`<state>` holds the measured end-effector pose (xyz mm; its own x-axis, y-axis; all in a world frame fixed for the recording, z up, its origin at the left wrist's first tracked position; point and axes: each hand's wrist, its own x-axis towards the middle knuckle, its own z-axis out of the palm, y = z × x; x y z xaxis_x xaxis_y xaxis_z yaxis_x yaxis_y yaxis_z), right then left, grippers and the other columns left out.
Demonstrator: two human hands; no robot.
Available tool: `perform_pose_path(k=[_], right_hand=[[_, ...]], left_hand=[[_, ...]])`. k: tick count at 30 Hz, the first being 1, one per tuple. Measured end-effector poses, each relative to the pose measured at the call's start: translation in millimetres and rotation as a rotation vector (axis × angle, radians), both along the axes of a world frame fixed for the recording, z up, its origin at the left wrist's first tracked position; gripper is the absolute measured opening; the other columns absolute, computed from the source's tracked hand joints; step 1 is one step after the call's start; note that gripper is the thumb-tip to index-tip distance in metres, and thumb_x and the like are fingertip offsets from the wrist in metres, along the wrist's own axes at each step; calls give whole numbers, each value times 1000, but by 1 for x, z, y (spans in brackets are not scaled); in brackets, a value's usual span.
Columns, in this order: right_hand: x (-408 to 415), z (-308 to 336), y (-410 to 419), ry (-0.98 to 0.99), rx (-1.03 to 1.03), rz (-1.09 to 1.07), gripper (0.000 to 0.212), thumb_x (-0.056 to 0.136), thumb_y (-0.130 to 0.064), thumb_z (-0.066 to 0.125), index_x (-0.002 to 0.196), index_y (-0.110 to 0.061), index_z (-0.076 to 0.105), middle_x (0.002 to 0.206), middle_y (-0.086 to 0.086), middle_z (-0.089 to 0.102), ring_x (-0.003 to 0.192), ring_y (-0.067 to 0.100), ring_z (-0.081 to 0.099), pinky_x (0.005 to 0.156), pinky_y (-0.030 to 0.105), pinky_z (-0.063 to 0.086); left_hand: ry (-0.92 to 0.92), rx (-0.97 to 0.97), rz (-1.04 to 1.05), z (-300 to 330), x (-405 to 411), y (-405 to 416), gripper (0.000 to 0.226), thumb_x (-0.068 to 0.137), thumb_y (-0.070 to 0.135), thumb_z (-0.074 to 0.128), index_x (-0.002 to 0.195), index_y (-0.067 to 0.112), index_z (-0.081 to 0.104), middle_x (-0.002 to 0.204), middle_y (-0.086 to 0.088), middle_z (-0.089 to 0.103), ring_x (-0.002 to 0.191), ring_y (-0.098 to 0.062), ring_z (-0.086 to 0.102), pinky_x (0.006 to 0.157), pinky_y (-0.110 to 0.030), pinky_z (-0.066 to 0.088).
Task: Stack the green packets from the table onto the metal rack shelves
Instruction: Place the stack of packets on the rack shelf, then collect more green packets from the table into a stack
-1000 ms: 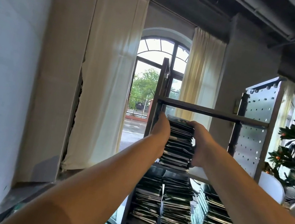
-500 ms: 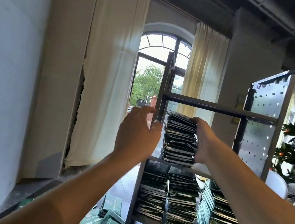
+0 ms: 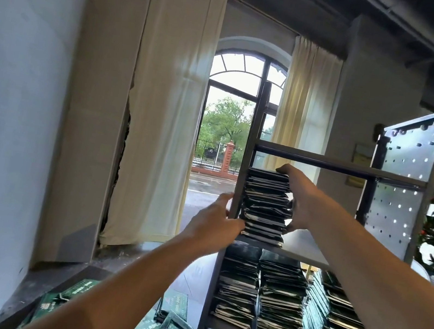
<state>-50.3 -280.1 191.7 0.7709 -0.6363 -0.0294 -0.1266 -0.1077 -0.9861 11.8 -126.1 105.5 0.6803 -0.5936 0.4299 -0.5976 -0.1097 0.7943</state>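
Both hands are steadying the packet stack [image 3: 265, 205]: right hand [image 3: 299, 204] cupping its 3 o'clock side, left hand [image 3: 216, 223] flat-fingered at 9; releasing unevenly risks toppling it.

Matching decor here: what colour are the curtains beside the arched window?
Cream curtains, plain, no pattern; seen in the head view.
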Motion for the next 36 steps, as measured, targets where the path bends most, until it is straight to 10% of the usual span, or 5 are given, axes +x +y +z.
perform_pose_path(k=[6,16,26,31,36], right_hand=[[1,2,-15,2,-29,-33,66,91,-59,50,144,-19,43,143,23,44,135,47,39,110,66,32],[-23,-10,6,-123,-49,-170,47,101,-41,46,138,-12,46,124,14,50,115,31,46,103,51,39],[-92,-54,72,-360,-127,-251,14,98,-17,51,97,-11,63,77,3,53,82,23,52,80,40,47],[-121,-134,130,-209,-138,24,14,97,-10,54,89,-12,66,81,6,61,72,17,58,67,28,51],[-126,-232,168,40,-175,299,20,97,-7,55,86,-17,68,79,4,61,65,16,55,53,22,44]], left_hand=[[-11,-20,54,-6,5,5,49,97,18,61,143,24,46,107,7,65,85,-11,66,71,-26,55],[-76,-13,135,-2,-4,26,21,96,21,60,117,25,62,110,3,69,90,-13,68,85,-37,60],[-128,-18,168,-22,-46,93,16,96,19,61,93,32,70,102,4,75,95,-17,70,93,-40,57],[-138,204,262,-83,-65,138,12,92,27,66,100,32,72,95,13,71,94,-13,69,86,-28,52],[-128,663,355,-169,-75,189,32,94,38,59,125,29,61,130,5,59,114,-17,57,96,-32,47]])
